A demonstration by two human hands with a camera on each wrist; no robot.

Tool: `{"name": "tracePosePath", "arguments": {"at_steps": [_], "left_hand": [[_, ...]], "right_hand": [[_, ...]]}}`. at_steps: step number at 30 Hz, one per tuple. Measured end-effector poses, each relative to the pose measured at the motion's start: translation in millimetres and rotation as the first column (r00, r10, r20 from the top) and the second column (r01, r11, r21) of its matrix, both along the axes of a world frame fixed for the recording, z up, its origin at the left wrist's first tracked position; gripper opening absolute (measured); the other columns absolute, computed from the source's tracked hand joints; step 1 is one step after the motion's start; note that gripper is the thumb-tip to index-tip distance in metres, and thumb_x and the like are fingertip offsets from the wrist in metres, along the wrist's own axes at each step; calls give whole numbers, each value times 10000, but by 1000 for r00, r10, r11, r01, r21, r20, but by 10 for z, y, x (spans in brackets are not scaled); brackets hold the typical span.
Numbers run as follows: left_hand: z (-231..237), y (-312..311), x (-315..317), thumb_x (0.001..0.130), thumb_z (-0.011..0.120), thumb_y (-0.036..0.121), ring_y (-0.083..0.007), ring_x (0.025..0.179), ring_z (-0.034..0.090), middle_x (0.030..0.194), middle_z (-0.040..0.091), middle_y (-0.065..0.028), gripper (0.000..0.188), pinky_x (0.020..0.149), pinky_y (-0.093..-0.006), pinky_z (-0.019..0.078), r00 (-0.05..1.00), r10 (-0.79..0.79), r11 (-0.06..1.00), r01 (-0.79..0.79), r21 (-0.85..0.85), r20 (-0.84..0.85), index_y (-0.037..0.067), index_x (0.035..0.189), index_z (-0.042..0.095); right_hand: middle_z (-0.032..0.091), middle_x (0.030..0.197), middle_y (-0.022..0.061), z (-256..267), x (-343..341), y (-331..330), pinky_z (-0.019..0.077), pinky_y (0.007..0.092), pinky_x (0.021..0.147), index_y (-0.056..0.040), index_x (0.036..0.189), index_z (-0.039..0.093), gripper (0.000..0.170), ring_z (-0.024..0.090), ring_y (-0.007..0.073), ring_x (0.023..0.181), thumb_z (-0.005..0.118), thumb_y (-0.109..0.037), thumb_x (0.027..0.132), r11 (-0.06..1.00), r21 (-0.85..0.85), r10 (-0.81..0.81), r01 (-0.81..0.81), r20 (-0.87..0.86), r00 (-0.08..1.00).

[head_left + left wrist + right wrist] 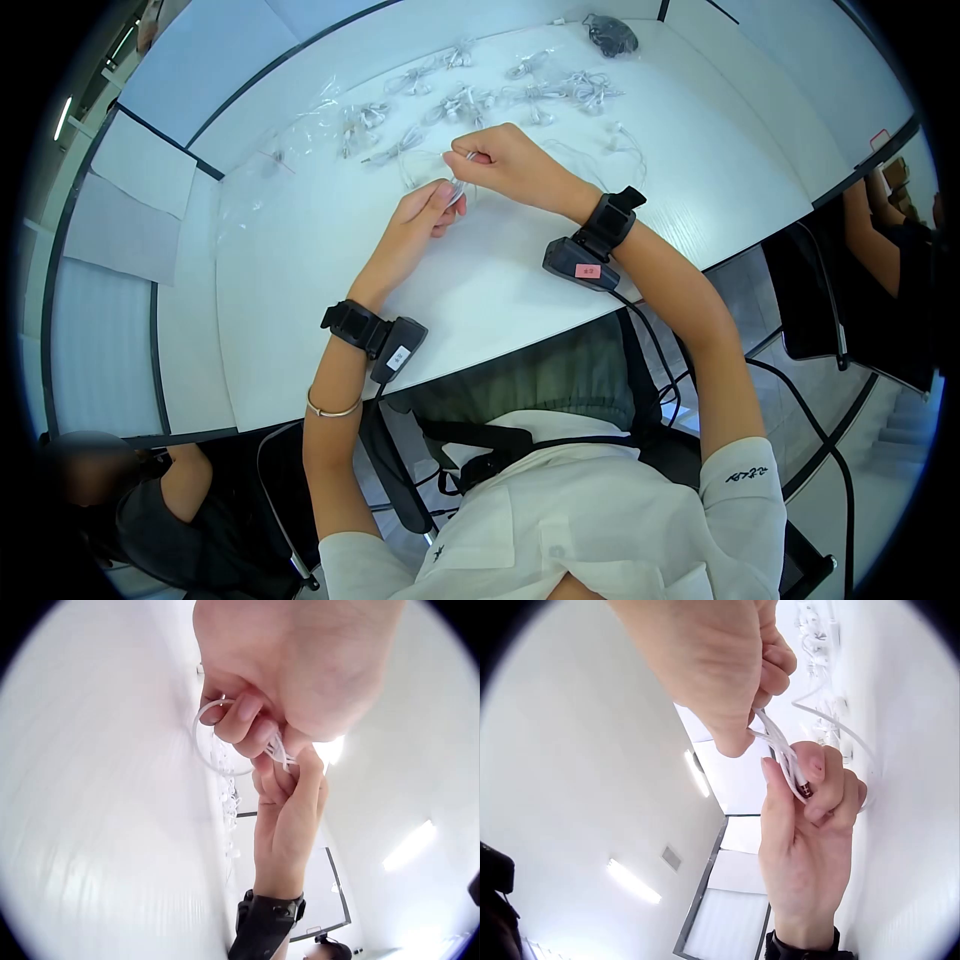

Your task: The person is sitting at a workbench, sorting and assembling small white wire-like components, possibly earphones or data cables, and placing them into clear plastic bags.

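Observation:
Between the two hands, above the white table, is a folded bundle of white cable [780,754]. The left hand [412,225] grips the bundle's lower part with thumb and curled fingers; a metal plug end [805,790] shows by its fingers in the right wrist view. The right hand [515,170] pinches the bundle's upper end, its fingers curled, close to the left fingertips. A loose loop of cable [197,742] hangs beside the left hand in the left wrist view.
Several bundled white cables [465,103] lie across the back of the white table [300,320]. A dark bag [611,36] lies at the back right, clear plastic [270,160] at the left. Low partitions surround the table; other people sit at both sides.

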State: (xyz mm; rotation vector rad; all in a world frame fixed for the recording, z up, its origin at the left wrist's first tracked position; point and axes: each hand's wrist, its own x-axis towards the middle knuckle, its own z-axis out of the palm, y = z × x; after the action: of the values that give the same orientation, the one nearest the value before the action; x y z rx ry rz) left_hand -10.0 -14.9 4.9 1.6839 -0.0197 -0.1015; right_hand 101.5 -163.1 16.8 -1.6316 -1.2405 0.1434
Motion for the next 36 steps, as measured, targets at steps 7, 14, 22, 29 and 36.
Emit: {"name": "tracePosePath", "arguments": {"at_steps": [7, 14, 22, 29, 36], "left_hand": [[14, -50, 2, 946, 389, 321, -49, 595, 273, 684, 380, 42, 331, 537, -202, 248, 998, 50, 997, -52, 48, 37, 54, 775, 485], [0, -4, 24, 945, 399, 326, -53, 565, 235, 644, 343, 43, 345, 505, -209, 227, 995, 74, 995, -79, 58, 73, 53, 743, 462], [42, -24, 4, 946, 397, 317, -53, 563, 224, 635, 325, 44, 351, 498, -209, 217, 993, 79, 996, -81, 23, 89, 49, 725, 447], [-18, 1, 14, 944, 407, 296, -49, 571, 241, 640, 311, 49, 324, 499, -201, 223, 991, 106, 994, -105, -15, 78, 69, 713, 415], [2, 69, 41, 956, 363, 283, -59, 563, 255, 650, 298, 33, 304, 514, -197, 236, 968, 246, 916, -213, -341, 56, 103, 711, 344]], "right_hand": [[214, 538, 29, 3, -13, 10, 203, 296, 449, 2, 619, 345, 372, 196, 114, 517, 508, -220, 870, 1000, 2, -22, 22, 11, 1000], [218, 530, 44, 5, -37, 41, 209, 303, 448, 9, 622, 351, 371, 201, 127, 508, 507, -224, 865, 996, 37, -82, 81, 28, 996], [221, 527, 45, 18, -47, 50, 218, 301, 448, 17, 608, 358, 378, 212, 121, 501, 517, -229, 846, 990, 38, -139, 138, 0, 990], [437, 495, 80, 54, -50, 10, 336, 313, 461, 6, 633, 490, 341, 397, 188, 452, 532, -278, 816, 980, -95, -170, 173, 34, 985], [541, 664, 53, 91, -147, -7, 361, 258, 512, -75, 1056, 531, 308, 472, 128, 555, 521, -321, 871, 991, -20, -132, 131, -56, 990]]}}
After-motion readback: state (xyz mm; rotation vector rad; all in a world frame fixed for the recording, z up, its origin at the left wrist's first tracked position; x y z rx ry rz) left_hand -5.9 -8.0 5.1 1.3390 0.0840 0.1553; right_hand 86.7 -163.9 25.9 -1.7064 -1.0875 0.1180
